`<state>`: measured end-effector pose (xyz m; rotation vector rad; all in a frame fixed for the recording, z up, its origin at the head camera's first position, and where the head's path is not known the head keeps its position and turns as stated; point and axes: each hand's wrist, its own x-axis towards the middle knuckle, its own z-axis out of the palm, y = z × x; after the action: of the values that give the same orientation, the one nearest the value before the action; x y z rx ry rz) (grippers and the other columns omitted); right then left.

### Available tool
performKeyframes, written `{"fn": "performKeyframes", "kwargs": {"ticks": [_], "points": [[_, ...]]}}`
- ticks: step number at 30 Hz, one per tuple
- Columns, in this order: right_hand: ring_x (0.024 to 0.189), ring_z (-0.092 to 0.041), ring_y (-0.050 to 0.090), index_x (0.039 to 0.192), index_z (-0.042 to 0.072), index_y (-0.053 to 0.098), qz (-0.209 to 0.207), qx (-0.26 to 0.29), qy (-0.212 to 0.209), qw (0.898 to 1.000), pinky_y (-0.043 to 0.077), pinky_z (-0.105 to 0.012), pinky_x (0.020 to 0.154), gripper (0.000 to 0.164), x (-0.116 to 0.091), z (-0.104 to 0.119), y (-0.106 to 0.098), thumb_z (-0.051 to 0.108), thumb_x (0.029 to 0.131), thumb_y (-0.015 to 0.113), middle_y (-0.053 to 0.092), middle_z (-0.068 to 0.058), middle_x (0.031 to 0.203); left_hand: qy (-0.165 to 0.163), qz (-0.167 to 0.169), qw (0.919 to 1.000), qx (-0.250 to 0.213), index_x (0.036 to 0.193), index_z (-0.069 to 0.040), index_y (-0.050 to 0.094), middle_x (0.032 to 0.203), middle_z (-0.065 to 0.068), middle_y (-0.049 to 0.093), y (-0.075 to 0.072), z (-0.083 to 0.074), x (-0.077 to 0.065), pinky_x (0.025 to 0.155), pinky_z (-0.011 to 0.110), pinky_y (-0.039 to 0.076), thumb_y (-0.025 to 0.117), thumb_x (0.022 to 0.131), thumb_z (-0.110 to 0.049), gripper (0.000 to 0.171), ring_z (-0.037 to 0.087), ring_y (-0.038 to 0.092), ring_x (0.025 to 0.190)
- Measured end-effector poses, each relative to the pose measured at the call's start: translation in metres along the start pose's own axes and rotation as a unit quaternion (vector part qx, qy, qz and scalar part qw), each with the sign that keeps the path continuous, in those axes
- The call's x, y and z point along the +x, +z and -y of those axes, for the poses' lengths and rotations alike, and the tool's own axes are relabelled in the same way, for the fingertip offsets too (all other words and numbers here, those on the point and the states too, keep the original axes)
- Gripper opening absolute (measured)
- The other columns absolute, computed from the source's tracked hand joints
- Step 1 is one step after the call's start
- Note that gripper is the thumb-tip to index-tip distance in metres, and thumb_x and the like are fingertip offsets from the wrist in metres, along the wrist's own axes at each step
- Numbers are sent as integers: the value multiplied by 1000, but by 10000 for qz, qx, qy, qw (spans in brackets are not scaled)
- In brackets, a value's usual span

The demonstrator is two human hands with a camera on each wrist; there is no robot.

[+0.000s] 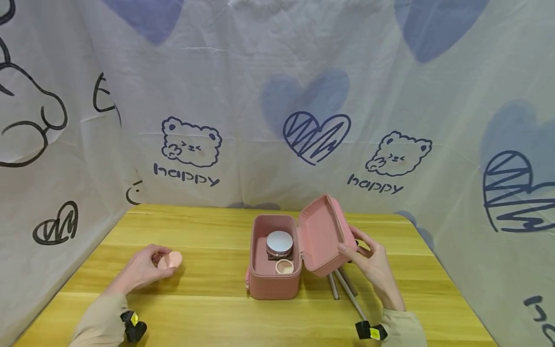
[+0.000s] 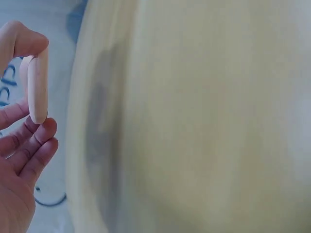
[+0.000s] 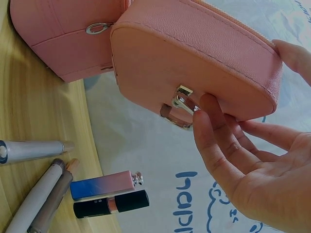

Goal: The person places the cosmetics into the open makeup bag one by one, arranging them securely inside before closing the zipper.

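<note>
My left hand [image 1: 140, 271] pinches a flat, round, peach-coloured makeup puff [image 1: 174, 259] above the left part of the table. Edge-on in the left wrist view, the puff [image 2: 39, 90] sits between thumb and fingers. At the centre stands a pink cosmetic case [image 1: 275, 288] with its lid [image 1: 324, 235] tilted out to the right. Inside are a round compact with a silvery top [image 1: 279, 242] and a small round pot with a pale rim [image 1: 284, 267]. My right hand [image 1: 374, 262] grips the lid's outer edge, its fingers by the metal-ringed handle [image 3: 180, 114].
Right of the case, partly below the lid, lie several slim makeup sticks [image 3: 41, 199]. Beside them are a blue-and-pink tube [image 3: 104, 185] and a black tube [image 3: 112, 204]. A printed white cloth [image 1: 251, 159] hangs behind the wooden table [image 1: 208, 308].
</note>
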<state>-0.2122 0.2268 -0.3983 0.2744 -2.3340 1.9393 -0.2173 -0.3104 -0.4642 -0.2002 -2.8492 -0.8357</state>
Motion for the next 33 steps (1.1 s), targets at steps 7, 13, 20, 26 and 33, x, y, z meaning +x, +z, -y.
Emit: {"fn": "performKeyframes", "kwargs": {"ticks": [7, 13, 20, 26, 33], "points": [[104, -1, 68, 150, 10, 47, -47, -76, 26, 10000, 58, -21, 85, 60, 0, -1, 1, 17, 95, 70, 49, -6, 133, 282, -129, 9993, -217, 115, 0, 68, 102, 10, 68, 5, -27, 26, 75, 28, 46, 84, 73, -25, 52, 18, 56, 89], [104, 0, 67, 150, 11, 46, -64, -104, 57, 9999, 57, -20, 86, 61, 0, -1, 0, 18, 95, 70, 49, -6, 135, 509, -3, 9978, -414, 118, 1, 67, 99, 11, 68, 10, -56, 50, 75, 29, 46, 83, 72, -26, 55, 18, 57, 88], [104, 0, 67, 150, 9, 46, -42, -107, 72, 9999, 57, -21, 86, 61, 0, -1, 1, 17, 95, 70, 49, -5, 134, 905, 115, 9950, -406, 120, 2, 67, 99, 11, 69, 16, -91, 73, 76, 29, 46, 82, 72, -28, 58, 18, 57, 89], [104, 0, 67, 150, 9, 47, -65, -106, 90, 9999, 58, -22, 86, 61, 0, 0, 1, 17, 94, 70, 49, -7, 135, 1276, 219, 9908, -394, 120, 1, 68, 98, 10, 68, 20, -124, 90, 76, 30, 48, 83, 73, -29, 58, 19, 58, 88], [103, 0, 67, 150, 10, 46, -68, -100, 132, 9998, 57, -20, 86, 61, -1, 3, 2, 18, 95, 70, 48, -10, 136, 1752, 357, 9835, -286, 118, 1, 69, 100, 11, 70, 26, -155, 106, 76, 29, 50, 83, 72, -27, 55, 22, 61, 89]]}}
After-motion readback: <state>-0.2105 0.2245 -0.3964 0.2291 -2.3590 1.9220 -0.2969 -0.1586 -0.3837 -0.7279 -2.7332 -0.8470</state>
